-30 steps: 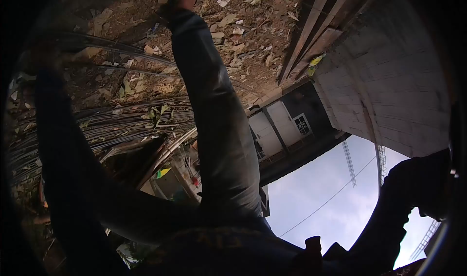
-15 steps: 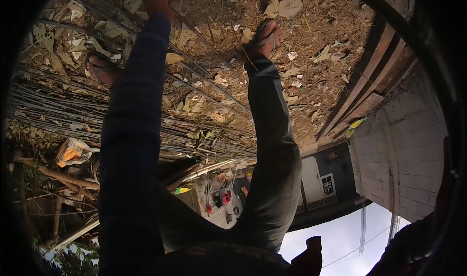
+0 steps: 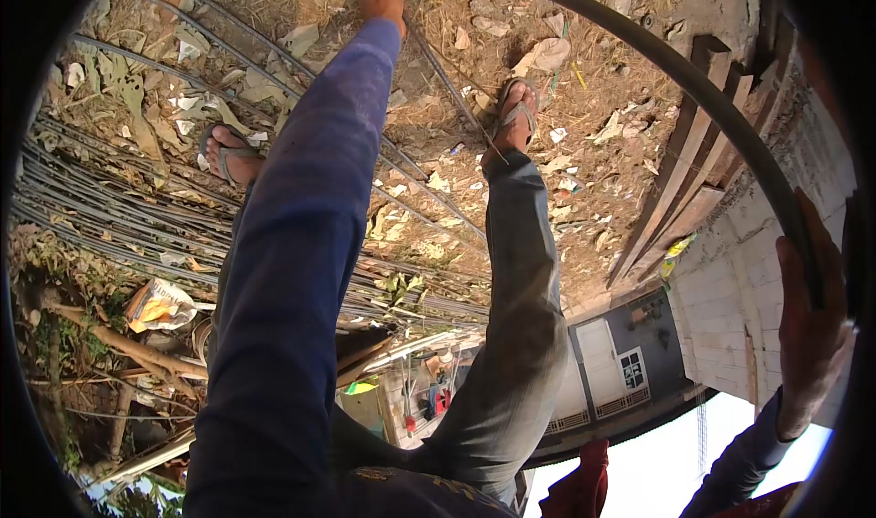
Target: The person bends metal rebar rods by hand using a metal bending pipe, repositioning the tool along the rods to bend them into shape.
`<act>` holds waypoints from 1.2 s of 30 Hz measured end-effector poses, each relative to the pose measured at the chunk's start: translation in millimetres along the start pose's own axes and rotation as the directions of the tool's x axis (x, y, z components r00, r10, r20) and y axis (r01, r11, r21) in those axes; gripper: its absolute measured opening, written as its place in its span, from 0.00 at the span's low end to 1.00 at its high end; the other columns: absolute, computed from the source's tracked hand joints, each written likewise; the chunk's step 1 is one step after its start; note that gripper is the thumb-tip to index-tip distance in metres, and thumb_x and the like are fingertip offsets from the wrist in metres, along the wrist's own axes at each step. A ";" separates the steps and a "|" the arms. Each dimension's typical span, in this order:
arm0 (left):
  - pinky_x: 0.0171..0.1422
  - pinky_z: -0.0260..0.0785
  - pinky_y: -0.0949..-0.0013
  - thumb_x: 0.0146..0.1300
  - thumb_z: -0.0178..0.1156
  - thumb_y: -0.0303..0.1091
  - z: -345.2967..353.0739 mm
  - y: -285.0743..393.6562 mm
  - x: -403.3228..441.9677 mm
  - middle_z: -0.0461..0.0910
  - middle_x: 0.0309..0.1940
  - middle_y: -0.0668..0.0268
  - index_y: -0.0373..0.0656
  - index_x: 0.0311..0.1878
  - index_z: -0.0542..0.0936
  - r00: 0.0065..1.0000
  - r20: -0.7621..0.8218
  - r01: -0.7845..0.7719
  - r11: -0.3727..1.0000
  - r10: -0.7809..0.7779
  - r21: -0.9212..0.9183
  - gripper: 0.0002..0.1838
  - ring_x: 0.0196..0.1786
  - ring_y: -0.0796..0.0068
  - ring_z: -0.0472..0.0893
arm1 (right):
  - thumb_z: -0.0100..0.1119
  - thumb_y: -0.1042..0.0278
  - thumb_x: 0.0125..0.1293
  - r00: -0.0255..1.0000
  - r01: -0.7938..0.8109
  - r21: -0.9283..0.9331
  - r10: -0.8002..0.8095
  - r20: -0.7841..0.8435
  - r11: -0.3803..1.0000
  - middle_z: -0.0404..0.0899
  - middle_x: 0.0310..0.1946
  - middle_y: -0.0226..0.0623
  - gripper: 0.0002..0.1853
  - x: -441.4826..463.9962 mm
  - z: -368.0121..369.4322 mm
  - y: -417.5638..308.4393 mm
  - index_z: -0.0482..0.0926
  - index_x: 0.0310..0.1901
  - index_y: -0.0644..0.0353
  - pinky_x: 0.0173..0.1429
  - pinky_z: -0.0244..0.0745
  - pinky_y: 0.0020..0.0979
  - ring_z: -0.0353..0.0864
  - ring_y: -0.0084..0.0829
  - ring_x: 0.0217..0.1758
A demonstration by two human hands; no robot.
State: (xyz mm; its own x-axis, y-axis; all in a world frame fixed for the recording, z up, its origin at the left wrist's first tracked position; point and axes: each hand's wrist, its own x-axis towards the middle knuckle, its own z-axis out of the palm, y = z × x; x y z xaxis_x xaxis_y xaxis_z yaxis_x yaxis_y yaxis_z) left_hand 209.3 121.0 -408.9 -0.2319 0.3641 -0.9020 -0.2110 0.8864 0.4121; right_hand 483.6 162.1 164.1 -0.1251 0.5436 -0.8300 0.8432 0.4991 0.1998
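Note:
At the right edge my right hand [image 3: 810,335] is closed around a long dark rod [image 3: 671,62], its thumb and fingers on either side. The rod looks thick and curved close to the camera and runs up past the top edge. My left hand [image 3: 383,5] reaches low to the ground at the top, its fingers partly cut off by the frame, so its grip cannot be made out. Thin metal rods [image 3: 447,84] lie on the ground beside it. A dense bundle of long metal rods [image 3: 119,194] lies at the left, near my sandalled foot [image 3: 230,156].
Wooden planks [image 3: 680,167] are stacked along a block wall [image 3: 730,290] at the right. Dry leaves and paper scraps litter the dirt. An orange and white bag [image 3: 160,305] and branches [image 3: 128,340] lie at the left. A building with a white door [image 3: 600,363] stands behind.
My left hand has shifted right and stays near the ground. My right hand has come into clear view on the rod, and the rod has swung down and left into the picture.

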 end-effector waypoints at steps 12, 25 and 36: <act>0.49 0.71 0.56 0.68 0.38 0.78 -68.5 -28.9 22.1 0.79 0.36 0.56 0.28 0.51 0.78 0.993 -0.110 -0.043 0.998 0.047 0.038 0.51 0.39 0.60 0.77 | 0.61 0.67 0.72 0.950 -0.298 0.305 0.313 0.000 0.905 0.88 0.46 0.41 0.20 25.5 -20.4 -20.0 0.79 0.64 0.53 0.44 0.83 0.33 0.89 0.31 0.40; 0.66 0.70 0.47 0.68 0.37 0.77 -40.9 -16.4 14.4 0.71 0.65 0.41 0.29 0.70 0.66 0.992 -0.098 0.076 0.997 -0.073 0.022 0.53 0.65 0.44 0.74 | 0.60 0.64 0.73 0.952 -0.302 0.272 0.304 0.033 0.914 0.88 0.49 0.40 0.20 1.5 19.7 -16.7 0.80 0.65 0.51 0.42 0.83 0.33 0.89 0.30 0.41; 0.63 0.71 0.48 0.69 0.38 0.76 -22.7 -21.4 19.7 0.72 0.62 0.38 0.25 0.68 0.65 0.977 -0.213 0.010 0.997 0.006 0.071 0.54 0.62 0.43 0.76 | 0.61 0.64 0.72 0.936 -0.340 0.240 0.352 -0.005 0.909 0.87 0.50 0.40 0.19 6.1 16.9 -33.1 0.81 0.63 0.52 0.51 0.85 0.35 0.89 0.33 0.49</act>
State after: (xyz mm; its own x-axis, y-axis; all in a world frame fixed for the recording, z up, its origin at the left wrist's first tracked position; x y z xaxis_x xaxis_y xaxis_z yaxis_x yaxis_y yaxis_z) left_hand 187.7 102.7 -432.6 -0.4297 0.2999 -0.8517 -0.1457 0.9079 0.3932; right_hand 463.8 137.5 143.7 0.1767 0.6878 -0.7040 0.9347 0.1069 0.3390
